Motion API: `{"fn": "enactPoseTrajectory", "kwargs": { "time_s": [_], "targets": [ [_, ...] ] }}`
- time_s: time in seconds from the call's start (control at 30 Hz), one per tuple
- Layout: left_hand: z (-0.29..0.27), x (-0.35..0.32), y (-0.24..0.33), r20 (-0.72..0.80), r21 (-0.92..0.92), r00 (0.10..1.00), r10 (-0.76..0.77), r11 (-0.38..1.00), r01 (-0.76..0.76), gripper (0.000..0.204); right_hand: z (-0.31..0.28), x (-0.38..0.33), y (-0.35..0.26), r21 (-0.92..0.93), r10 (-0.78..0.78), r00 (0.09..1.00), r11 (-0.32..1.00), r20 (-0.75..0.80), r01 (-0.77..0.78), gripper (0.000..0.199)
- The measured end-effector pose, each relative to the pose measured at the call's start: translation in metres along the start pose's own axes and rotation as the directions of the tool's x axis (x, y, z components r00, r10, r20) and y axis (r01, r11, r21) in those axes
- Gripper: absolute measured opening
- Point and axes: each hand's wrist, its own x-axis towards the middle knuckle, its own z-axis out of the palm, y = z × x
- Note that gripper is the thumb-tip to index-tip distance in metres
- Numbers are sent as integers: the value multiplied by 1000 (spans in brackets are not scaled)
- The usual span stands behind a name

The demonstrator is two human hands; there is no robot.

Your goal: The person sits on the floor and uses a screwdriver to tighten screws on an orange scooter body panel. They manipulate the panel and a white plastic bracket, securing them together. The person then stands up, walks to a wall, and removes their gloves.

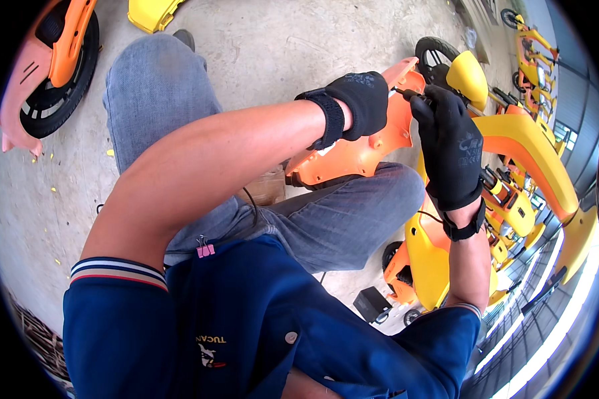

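On the concrete floor (279,40), between my jeans-clad legs, here's the orange plastic panel (394,130), its curved, moulded inner face showing, right beneath my hands in the head view. My right hand (450,143), in a black glove, is closed up, fingers bent round a slim, dark-handled, screwdriver-like tool (406,94), its thin shaft pointing across to my other glove, over the panel's upper part. And my left hand (361,106), black-gloved too, is curled with its back to the camera, in front of the panel; its fingertips are hidden, so I can't tell what it grips or how tightly.

Just beyond, a black-tyred wheel (435,54) and a rounded yellow part (468,77)! Right of my wrist, a big yellow-and-orange curved frame (536,163), with yellow two-wheelers (536,53) lined up past it. Over to the upper left, an orange-and-salmon front end (43,60) by its black wheel (73,93). Down low, a black box (371,304); on my shirt hem, a pink binder clip (205,250).
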Motion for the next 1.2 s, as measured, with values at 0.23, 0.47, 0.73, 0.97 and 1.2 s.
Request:
{"fn": "enactPoseTrajectory", "kwargs": {
  "time_s": [0.23,0.47,0.73,0.97,1.2],
  "targets": [
    [4,7,-3,-18,53,998,-52,997,53,27,-2,2,1,90,-134,991,987,24,131,30],
    [7,6,-4,-19,64,999,-35,997,36,29,1,-4,3,3,15,999,1000,35,-15,20],
    [10,14,-12,-12,73,997,-73,995,74,30,-3,2,-4,122,-86,996,989,-30,89,25],
    [5,8,-6,23,58,996,-92,994,90,29,-3,0,-3,49,-75,997,996,22,74,25],
    [-2,-4,3,5,35,1000,-9,999,9,28,6,-6,1,16,85,996,996,7,-85,21]
  ]
}}
